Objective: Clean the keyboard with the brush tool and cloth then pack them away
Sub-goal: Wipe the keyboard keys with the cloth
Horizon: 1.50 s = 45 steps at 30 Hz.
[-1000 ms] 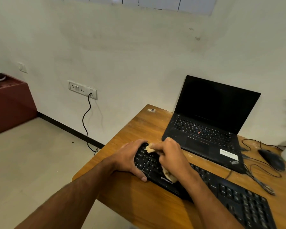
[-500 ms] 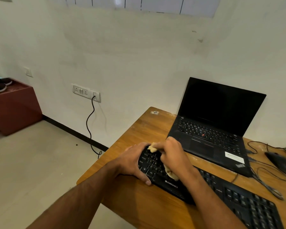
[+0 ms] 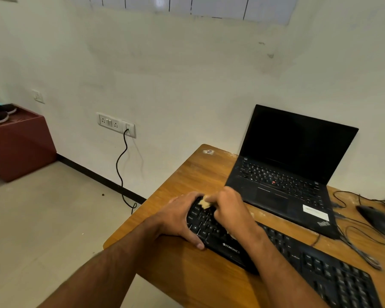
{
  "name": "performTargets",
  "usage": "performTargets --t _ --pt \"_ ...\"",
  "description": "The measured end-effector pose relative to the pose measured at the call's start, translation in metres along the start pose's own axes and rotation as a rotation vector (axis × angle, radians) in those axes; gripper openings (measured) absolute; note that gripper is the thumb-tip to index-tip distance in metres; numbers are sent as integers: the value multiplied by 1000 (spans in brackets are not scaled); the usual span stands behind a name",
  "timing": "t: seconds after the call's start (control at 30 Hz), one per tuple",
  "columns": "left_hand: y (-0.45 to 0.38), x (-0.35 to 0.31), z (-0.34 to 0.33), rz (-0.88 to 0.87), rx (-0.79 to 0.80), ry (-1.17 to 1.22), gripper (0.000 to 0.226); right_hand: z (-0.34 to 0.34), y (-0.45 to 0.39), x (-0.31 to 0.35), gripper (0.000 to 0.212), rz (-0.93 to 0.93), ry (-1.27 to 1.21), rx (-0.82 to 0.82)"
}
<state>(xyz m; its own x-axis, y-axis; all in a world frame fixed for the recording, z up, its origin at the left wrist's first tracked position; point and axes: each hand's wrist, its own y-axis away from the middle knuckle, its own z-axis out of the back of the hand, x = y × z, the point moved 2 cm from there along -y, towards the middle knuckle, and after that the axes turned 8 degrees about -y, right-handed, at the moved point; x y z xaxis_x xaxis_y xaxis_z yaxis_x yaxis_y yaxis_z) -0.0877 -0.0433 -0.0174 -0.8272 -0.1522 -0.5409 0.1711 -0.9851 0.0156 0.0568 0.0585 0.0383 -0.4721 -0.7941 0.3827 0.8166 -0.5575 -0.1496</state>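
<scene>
Wiping is the step in hand: the right hand (image 3: 229, 212) bunches a tan cloth (image 3: 204, 202) in curled fingers on the black Zebronics keyboard (image 3: 276, 252), which lies along the counter (image 3: 187, 174) edge. The left hand (image 3: 178, 221) grips its left end. Next, probably sweeping rightward over the remaining keys.

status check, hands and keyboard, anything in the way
Left hand grips keyboard at its left end. Right hand holds cloth on the keys. Laptop behind, apart. Brush not in view.
</scene>
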Motion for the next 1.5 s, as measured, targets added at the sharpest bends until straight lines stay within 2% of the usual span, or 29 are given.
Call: performTargets --t 0.2,0.37,0.53,0.73,0.93,1.03,1.13,1.3,1.5 --pt "0 2 1 17 11 -7 136 3 20 -12 41 -34 93 9" --pt "-2 4 -1 19 11 1 137 23 29 -29 44 -125 29 -21" --pt "-1 1 -1 1 8 -16 136 4 29 0 40 -11 -1 3" --pt "-2 4 -3 -9 10 -50 138 5 48 -10 38 -24 71 85" --pt "-3 3 -3 -15 14 -43 140 12 34 -1 35 121 5 -29" --pt "-1 3 -2 -5 14 -37 140 -10 33 -4 29 202 50 -13" --pt "-2 3 -1 -6 8 -28 139 -9 45 -14 30 176 5 -22" --pt "-3 6 -2 -8 9 -31 141 11 68 -23 37 143 -35 75" --pt "-2 2 -1 -9 9 -56 141 3 36 -5 27 198 -21 -2"
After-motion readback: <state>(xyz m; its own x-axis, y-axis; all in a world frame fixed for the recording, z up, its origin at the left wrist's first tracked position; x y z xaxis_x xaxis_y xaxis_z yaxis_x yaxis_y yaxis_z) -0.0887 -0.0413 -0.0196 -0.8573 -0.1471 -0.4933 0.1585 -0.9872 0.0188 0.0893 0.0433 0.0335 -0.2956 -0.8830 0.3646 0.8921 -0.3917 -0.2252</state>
